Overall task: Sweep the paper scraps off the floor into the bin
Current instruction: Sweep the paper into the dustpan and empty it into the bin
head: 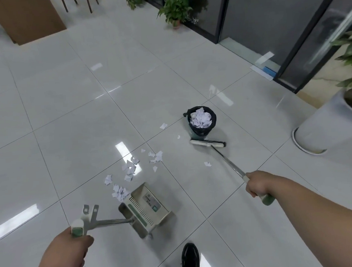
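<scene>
White paper scraps (130, 171) lie scattered on the grey tiled floor, from the dustpan's mouth out toward the bin. A small bin (201, 121) with a black liner stands further off, heaped with scraps. My left hand (71, 249) grips the green-capped handle of the long-handled dustpan (145, 209), whose pan rests on the floor next to the nearest scraps. My right hand (256, 186) grips the broom handle; the broom head (207, 143) lies on the floor right in front of the bin.
A large white planter (323, 128) stands at the right. Dark glass partitions (266, 14) and a potted plant (174, 11) line the far side. A brown cabinet (26, 18) is at the far left. My black shoe (190, 258) is near the bottom edge.
</scene>
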### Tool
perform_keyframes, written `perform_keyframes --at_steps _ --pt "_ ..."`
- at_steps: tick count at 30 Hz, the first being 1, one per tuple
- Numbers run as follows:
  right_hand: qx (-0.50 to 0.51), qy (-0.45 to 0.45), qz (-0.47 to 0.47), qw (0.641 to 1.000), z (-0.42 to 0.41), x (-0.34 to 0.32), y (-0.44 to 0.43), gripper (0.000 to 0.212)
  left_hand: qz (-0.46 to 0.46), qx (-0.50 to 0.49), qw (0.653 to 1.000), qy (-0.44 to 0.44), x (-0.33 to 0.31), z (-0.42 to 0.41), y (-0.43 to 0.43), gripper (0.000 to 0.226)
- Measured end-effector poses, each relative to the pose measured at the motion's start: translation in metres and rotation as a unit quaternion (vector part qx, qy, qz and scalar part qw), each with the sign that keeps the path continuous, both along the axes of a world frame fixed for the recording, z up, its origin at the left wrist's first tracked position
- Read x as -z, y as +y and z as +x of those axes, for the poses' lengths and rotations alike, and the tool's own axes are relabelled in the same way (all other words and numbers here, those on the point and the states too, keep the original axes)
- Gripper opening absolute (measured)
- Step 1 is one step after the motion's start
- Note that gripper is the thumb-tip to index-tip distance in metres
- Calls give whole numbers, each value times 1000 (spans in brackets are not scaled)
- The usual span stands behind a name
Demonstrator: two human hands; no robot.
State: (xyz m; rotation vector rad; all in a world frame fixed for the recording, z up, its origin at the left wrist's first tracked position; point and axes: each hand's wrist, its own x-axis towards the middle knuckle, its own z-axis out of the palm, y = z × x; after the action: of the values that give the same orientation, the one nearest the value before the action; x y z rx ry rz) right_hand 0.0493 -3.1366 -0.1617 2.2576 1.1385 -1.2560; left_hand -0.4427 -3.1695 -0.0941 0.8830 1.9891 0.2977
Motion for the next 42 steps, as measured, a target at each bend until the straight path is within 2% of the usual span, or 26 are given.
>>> perform_keyframes --at_steps 2,4,7,9,13,20,22,24,27,29,31,33,35,38,42 --pt "-26 2 -32 999 -10 8 -5 19 -2 1 1000 8 -2 0 0 17" --pt "-20 23 -49 998 -15 12 -17 17 0 -1 1000 4 -5 0 0 24" --pt "24 53 -27 998 -9 1 -35 37 0 2 1000 -8 -9 1 1 33" --pt "91 75 9 993 5 -9 -45 49 -7 6 1000 -10 -9 4 2 33" --pt "176 88 60 979 7 -36 -62 17 -9 22 1000 10 -9 12 4 19" --pt "254 35 77 964 -2 -24 -27 9 2 35 999 37 -10 21 6 8" --pt "264 40 74 961 -2 -14 -9 14 4 35 998 46 -11 20 4 8" --pt "240 34 76 967 -4 -7 7 10 5 42 997 61 -12 18 1 9" --pt "155 15 65 986 -14 7 21 14 11 45 997 68 -14 13 -3 11" --pt "87 12 33 996 -21 19 15 8 11 37 997 71 -14 8 -5 14" --pt "-6 -9 -23 1000 -23 37 -2 16 12 23 998 62 -14 3 -7 18" --pt "-39 -23 -55 997 -25 37 -23 24 11 16 999 48 -14 3 -9 25" --pt "-44 -22 -69 996 -33 12 -36 35 9 17 999 42 -12 5 -10 31" --pt "-54 13 -62 997 -35 -16 -42 20 2 23 999 40 -11 9 -11 30" --pt "18 58 -9 998 -20 -29 -53 20 10 2 1000 28 -15 8 -10 23"
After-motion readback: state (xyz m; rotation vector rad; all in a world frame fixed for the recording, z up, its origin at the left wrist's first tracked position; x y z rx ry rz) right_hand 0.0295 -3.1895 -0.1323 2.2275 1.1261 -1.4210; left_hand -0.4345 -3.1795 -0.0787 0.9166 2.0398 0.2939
